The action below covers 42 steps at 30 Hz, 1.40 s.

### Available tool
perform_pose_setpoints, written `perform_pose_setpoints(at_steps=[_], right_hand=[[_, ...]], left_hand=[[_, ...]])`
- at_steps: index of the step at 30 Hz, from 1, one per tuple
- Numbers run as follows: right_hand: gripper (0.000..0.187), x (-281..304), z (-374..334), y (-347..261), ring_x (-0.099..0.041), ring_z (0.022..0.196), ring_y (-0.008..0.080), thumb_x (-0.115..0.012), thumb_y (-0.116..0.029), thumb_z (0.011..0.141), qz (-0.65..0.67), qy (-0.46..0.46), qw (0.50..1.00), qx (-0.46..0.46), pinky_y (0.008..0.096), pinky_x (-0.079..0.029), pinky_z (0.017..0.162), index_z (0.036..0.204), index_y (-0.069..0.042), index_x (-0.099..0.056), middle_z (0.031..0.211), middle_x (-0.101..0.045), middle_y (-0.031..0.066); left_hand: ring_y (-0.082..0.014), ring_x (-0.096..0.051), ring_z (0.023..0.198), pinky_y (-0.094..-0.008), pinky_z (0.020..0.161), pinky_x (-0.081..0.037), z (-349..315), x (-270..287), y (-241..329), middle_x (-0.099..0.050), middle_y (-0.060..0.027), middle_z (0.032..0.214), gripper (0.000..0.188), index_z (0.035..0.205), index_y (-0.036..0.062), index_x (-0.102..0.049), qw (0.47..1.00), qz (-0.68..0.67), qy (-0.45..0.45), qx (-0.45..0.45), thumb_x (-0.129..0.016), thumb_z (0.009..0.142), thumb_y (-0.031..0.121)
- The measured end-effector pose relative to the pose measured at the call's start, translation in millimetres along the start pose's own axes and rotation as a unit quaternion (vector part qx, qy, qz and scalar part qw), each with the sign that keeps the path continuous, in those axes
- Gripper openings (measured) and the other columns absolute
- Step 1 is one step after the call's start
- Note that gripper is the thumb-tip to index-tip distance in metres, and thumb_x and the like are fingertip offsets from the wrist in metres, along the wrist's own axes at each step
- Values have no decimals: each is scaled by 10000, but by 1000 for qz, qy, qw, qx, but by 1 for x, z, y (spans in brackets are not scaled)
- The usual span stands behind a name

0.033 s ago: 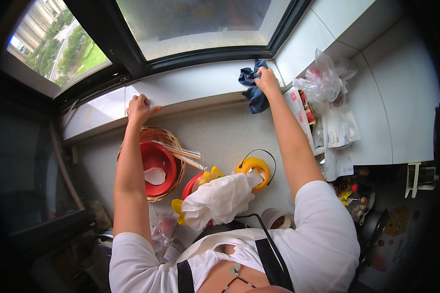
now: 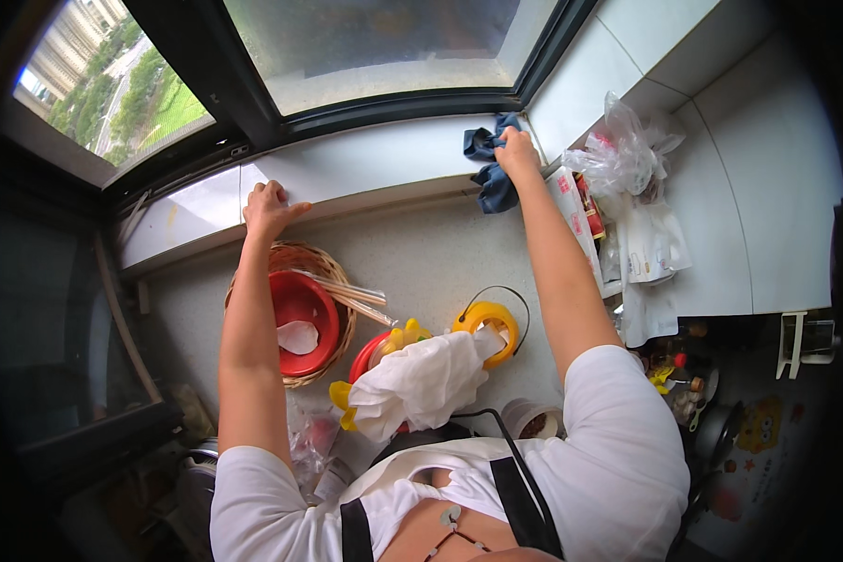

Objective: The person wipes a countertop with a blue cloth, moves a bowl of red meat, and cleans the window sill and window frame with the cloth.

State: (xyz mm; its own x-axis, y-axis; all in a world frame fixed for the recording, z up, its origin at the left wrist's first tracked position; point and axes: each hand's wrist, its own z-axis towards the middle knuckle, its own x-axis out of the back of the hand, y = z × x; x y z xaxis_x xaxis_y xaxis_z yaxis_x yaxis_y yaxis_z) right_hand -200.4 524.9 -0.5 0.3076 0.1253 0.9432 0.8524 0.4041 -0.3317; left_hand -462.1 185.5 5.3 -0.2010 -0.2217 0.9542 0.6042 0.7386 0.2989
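Note:
My right hand (image 2: 518, 156) is closed round a bunched dark blue cloth (image 2: 497, 188) at the right end of the white tiled windowsill (image 2: 365, 165), near the window frame's corner. Part of the cloth lies on the sill and part hangs over its front edge. Farther left, my left hand (image 2: 270, 210) rests on the sill's front edge. Its fingers are bent and the thumb stands out to the right, with nothing held. Below that hand sits a wicker basket (image 2: 348, 328) with a red bowl (image 2: 324, 304) in it.
Wrapped chopsticks (image 2: 356, 298) lie across the basket. Close to my body are a white cloth (image 2: 421, 386), a yellow glove (image 2: 342, 405) and a yellow bucket (image 2: 509, 323) with a black handle. A clear plastic bag (image 2: 623, 155) tops a box at right. Dark window frames (image 2: 403, 103) border the sill.
My right hand has shifted slightly to the right along the sill, and the blue cloth has moved with it. The left hand has stayed put.

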Motion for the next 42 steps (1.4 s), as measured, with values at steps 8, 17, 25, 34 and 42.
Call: perform_pose_setpoints(at_steps=[8,17,25,34,42], right_hand=[[241,-27,-36,-31,-578,883,317,-655,-134,671,68,45,989,123,410,-479,752,897,-140,-571,953,-559,110],[229,-65,-118,-151,-559,939,265,-682,-97,668,174,32,950,259,351,-470,817,886,-149,-632,1011,-561,64],[217,-13,-40,8,-559,952,270,-641,-98,707,80,104,987,96,366,-467,805,916,-147,-614,1011,-560,64],[241,-9,-43,48,-548,963,282,-642,-148,736,153,129,978,65,377,-450,805,972,-120,-595,1048,-561,84],[426,-88,-88,73,-480,1019,343,-651,-184,742,365,175,903,-143,385,-371,914,1110,-27,-505,1118,-478,208]], left_hand=[[-241,-535,886,-355,758,-428,1,-2,5,-556,-74,890,486,811,81,-590,1000,0,-13,11,-777,570,458],[-242,-531,899,-358,757,-428,3,1,1,-557,-75,899,484,811,88,-587,1000,1,-21,10,-776,574,466],[-229,-539,882,-364,745,-436,0,-1,4,-561,-72,885,472,808,80,-596,1000,8,-2,3,-772,587,458],[-235,-538,881,-365,742,-436,3,0,4,-560,-76,882,479,799,79,-590,1000,13,-15,7,-772,577,462],[-228,-541,889,-366,753,-431,0,1,4,-559,-68,890,471,807,86,-590,1000,12,-12,9,-768,584,461]])
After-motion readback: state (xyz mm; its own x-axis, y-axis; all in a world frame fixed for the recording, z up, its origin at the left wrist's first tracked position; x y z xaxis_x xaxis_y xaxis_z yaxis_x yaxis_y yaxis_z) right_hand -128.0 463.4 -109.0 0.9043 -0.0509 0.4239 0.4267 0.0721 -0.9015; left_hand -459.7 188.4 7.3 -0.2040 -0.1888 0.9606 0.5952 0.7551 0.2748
